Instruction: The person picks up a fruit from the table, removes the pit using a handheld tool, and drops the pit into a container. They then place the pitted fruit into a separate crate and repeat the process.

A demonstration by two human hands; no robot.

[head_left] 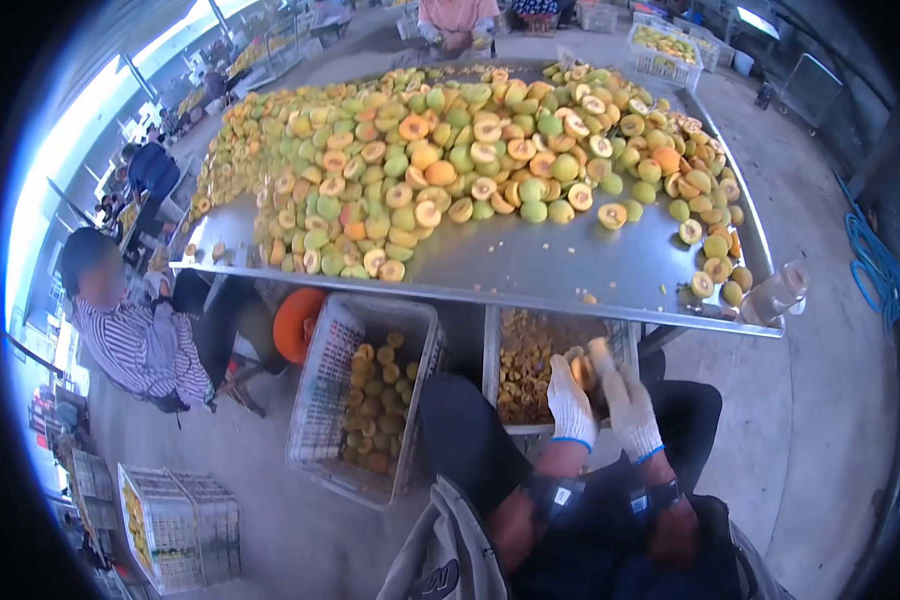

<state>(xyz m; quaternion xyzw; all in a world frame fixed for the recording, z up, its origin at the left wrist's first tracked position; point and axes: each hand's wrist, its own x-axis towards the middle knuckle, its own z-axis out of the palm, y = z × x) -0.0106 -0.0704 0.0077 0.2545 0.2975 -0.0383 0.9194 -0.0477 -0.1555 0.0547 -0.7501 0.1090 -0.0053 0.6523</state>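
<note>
My left hand (571, 406), in a white knit glove with a blue cuff, grips a cut apricot half (581, 372) above a crate (491, 372) at the table's front edge. Beside it, my right hand (631, 408), gloved the same way, is closed close to the fruit. A pale, blunt end shows at its top, blurred, and I cannot make out whether it is a tool or a gloved finger. Brown pits and scraps (523, 365) lie in the crate below. On the metal table (530, 262) ahead is a wide heap of halved apricots (370, 170), green to orange.
Left of my knees stands a white crate (315, 425) with apricot halves (378, 395) inside. An orange round object (297, 325) is behind it. A clear container (776, 290) sits at the table's right corner. A person in stripes (145, 345) sits at left; another person (457, 18) is across the table.
</note>
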